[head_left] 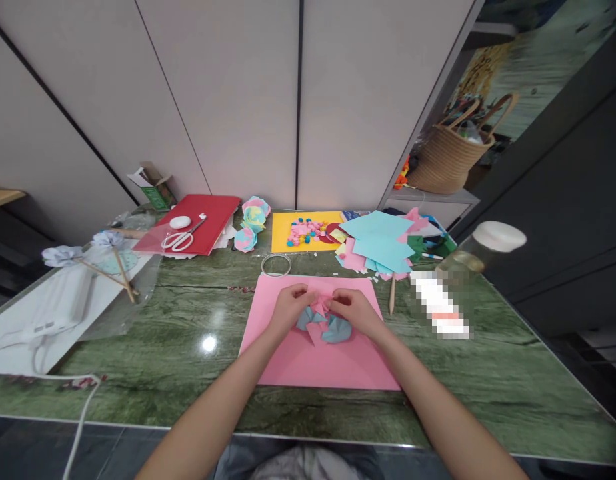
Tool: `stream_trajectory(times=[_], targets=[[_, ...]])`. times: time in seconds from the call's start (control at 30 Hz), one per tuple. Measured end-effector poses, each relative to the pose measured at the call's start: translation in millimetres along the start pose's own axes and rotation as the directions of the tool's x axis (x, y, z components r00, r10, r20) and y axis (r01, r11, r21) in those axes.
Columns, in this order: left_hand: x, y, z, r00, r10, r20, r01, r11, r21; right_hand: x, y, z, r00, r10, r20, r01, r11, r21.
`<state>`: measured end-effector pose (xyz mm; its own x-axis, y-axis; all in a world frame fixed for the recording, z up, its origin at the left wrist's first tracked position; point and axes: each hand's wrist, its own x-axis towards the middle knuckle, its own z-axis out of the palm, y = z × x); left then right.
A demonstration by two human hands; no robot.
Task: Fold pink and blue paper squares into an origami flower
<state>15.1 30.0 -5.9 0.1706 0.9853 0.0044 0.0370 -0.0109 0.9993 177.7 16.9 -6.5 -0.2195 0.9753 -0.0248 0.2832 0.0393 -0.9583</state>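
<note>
Over a pink sheet (328,363) on the table, a paper flower (337,330) with pink and grey-blue petals is between my hands. My left hand (291,308) pinches its pink top part from the left. From the right, my right hand (357,309) closes its fingertips on the same pink part. The fingertips partly hide the folds there. A roll of clear tape or a ring (276,265) lies just beyond the sheet's upper left edge. To the right of the sheet is a short wooden stick (392,295).
Small coloured paper balls (308,231) lie on a yellow sheet (281,233). Light-blue paper (378,240) is piled at the right, near a white-lidded jar (488,243). White scissors (181,239) rest on a red folder (208,213). A white power strip (63,300) with a cord is at the left.
</note>
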Motion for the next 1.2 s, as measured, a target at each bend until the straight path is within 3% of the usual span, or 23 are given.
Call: stream_trajectory(times=[0.13,0.83,1.2], targets=[[0.6,1.1,-4.0,0.999,-0.025,0.040,0.026,1.000,-0.016,-0.4,-1.5,0.0,1.000,0.001,0.009,-0.001,1.000,-0.006],[-0.7,-3.9,0.0,0.999,0.017,-0.028,-0.018,0.999,-0.042,-0.6,1.3,0.3,0.998,0.003,0.067,-0.005,1.000,0.019],[1.5,-8.7,0.6,0.999,0.034,-0.010,-0.034,0.999,-0.009,1.0,6.5,0.4,0.999,0.007,0.043,-0.008,1.000,0.024]])
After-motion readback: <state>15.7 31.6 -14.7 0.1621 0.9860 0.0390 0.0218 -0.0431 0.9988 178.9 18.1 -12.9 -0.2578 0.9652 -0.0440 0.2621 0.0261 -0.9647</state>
